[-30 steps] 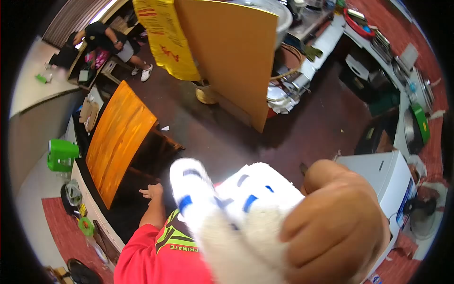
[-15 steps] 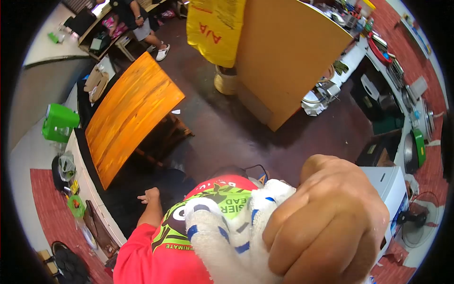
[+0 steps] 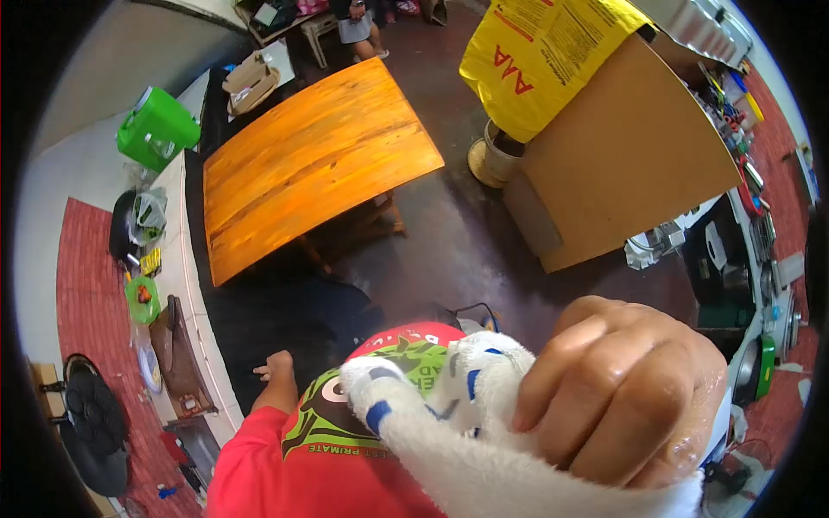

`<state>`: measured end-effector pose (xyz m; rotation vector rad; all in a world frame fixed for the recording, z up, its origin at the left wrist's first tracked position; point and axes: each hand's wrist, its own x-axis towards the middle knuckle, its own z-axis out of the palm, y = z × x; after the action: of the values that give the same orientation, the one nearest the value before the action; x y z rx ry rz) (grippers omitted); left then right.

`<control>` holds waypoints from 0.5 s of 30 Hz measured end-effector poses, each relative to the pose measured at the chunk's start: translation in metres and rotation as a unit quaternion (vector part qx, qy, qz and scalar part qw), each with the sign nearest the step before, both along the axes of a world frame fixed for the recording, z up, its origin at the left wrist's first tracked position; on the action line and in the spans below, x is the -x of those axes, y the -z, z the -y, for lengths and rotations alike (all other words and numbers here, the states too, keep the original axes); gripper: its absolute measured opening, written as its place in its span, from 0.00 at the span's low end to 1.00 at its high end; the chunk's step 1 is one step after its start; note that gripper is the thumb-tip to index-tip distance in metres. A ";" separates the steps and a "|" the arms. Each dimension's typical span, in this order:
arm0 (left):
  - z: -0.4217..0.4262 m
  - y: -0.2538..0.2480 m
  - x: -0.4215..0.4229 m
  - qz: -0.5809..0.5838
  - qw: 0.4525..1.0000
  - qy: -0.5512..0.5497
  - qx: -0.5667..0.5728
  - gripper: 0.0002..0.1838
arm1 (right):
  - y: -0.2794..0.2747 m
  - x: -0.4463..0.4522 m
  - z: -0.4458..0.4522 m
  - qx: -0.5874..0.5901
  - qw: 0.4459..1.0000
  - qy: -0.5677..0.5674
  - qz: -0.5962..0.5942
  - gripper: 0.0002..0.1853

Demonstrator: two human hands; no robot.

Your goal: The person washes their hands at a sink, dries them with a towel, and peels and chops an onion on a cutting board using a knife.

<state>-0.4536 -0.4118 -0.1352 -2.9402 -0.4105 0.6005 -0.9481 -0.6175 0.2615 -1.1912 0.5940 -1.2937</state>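
Observation:
Close to the camera, my right hand [image 3: 626,388] is curled into a fist around a white towel [image 3: 466,449] with blue and grey marks. The fluffy cloth hangs in folds in front of my red shirt [image 3: 328,470], which has a green print. My skin looks wet near the right wrist. Lower down at the left, my left hand [image 3: 275,369] hangs beside my body near the counter edge. Its fingers are loosely apart and nothing shows in them.
An orange wooden table [image 3: 319,164] stands ahead left, near a green jug [image 3: 158,128]. A brown board [image 3: 626,168] and yellow bag [image 3: 540,65] stand ahead right. The tiled counter [image 3: 197,337] runs along my left; a person [image 3: 358,30] stands at the back.
My view has tilted and turned, so the table and board sit further right. The right fist has turned a little, and more of the towel shows below it.

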 end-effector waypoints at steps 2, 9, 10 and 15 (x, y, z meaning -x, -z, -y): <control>-0.018 0.002 -0.001 -0.013 0.999 -0.026 -0.022 0.32 | 0.006 -0.007 0.002 -0.016 1.000 -0.007 0.013 0.21; -0.025 0.051 -0.010 -0.012 0.993 -0.120 0.014 0.33 | 0.003 -0.016 0.045 -0.007 0.996 -0.063 0.058 0.25; -0.032 0.067 -0.012 0.001 0.990 -0.138 0.022 0.33 | 0.002 -0.015 0.052 -0.009 0.995 -0.072 0.065 0.25; -0.020 0.039 0.031 -0.014 0.994 -0.107 0.026 0.33 | -0.002 -0.006 0.089 -0.004 0.990 -0.106 0.097 0.28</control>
<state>-0.4849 -0.3921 -0.1745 -2.9548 -0.7253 0.6870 -0.9418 -0.7067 0.2630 -1.0763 0.3213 -1.2057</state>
